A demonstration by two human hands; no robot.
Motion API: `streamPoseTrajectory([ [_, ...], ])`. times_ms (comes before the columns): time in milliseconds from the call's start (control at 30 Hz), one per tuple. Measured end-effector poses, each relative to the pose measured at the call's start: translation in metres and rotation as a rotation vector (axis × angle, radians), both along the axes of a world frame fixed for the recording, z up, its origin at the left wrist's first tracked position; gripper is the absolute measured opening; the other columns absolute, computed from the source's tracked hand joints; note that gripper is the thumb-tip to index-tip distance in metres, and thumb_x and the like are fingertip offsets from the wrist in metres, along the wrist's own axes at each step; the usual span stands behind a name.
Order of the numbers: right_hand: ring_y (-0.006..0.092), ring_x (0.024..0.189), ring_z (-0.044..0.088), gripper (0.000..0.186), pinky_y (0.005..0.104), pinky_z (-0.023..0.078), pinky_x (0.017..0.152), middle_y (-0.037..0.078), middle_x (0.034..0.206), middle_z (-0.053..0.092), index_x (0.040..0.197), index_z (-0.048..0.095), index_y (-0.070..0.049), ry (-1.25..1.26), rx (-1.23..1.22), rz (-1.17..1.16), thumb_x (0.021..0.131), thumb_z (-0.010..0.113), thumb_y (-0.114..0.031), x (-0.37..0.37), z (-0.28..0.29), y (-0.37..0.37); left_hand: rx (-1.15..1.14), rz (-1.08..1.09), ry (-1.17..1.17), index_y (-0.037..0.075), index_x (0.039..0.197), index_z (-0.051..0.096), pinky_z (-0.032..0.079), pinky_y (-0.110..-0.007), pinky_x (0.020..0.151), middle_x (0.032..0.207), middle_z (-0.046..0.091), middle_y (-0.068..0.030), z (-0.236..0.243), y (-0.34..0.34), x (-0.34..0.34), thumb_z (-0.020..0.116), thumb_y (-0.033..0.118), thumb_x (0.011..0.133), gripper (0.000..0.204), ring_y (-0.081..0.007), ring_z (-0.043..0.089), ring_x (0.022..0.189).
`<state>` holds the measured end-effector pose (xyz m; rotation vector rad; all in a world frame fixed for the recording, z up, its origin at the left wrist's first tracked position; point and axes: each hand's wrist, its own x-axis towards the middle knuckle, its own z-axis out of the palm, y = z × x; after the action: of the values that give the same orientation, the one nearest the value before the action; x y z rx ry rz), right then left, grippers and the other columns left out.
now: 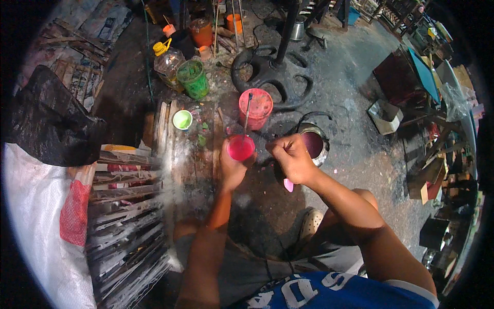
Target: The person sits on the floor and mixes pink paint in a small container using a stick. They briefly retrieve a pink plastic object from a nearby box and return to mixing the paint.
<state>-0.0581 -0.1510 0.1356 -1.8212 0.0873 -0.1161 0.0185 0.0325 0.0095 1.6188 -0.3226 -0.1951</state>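
My left hand (230, 170) holds a small cup of bright pink liquid (241, 150); a thin rod (248, 116) stands in it, reaching up across a larger pink bucket (256, 103) behind. My right hand (294, 160) is closed on a pink item (288, 186), its flat tip poking out below my fingers, just right of the cup. Behind that hand sits a metal pot (321, 157) with dark pink contents and a dark handle. A small white cup of light green liquid (182, 119) stands to the left of my left hand.
A green bucket (193, 82), yellow-capped jug (167, 67) and orange containers (201, 32) stand farther back, near a black cast base with a post (244, 72). Bundled sticks (123, 216) and white sacks (46, 216) line the left; boxes and boards (391, 82) line the right.
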Motion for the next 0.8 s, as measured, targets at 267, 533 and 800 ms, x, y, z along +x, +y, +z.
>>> streamPoseTrajectory([
  [267,0.0068,0.057,0.044,0.039,0.0335,0.037,0.051,-0.002,0.060,0.050,0.063,0.053,-0.003,-0.059,0.184,-0.029,0.101,0.056,-0.013,-0.002,-0.006,0.006,-0.054,0.009,-0.005,0.007,0.135,0.060,0.055,-0.036,0.103,0.125,0.072,-0.0054,-0.010,0.003,0.002,0.098,0.009,0.078,0.069,-0.0195,0.069,0.115],
  [533,0.0166,0.051,0.045,0.037,0.0344,0.038,0.048,-0.003,0.063,0.049,0.076,0.056,-0.017,0.631,0.944,-0.195,0.104,0.061,-0.041,0.010,-0.026,0.005,-0.010,0.059,-0.092,0.005,0.140,0.058,0.054,-0.037,0.106,0.128,0.070,-0.0070,-0.015,0.007,0.013,0.097,0.008,0.077,0.073,-0.0204,0.068,0.118],
  [800,0.0107,0.080,0.068,0.040,0.0282,0.054,0.068,-0.001,0.096,0.071,0.108,0.069,-0.009,0.817,0.513,0.052,0.098,0.085,-0.043,-0.023,-0.124,0.037,-0.073,0.159,-0.055,0.004,0.137,0.060,0.053,-0.039,0.107,0.128,0.069,-0.0090,-0.003,0.031,0.028,0.095,0.007,0.076,0.070,-0.0215,0.066,0.121],
])
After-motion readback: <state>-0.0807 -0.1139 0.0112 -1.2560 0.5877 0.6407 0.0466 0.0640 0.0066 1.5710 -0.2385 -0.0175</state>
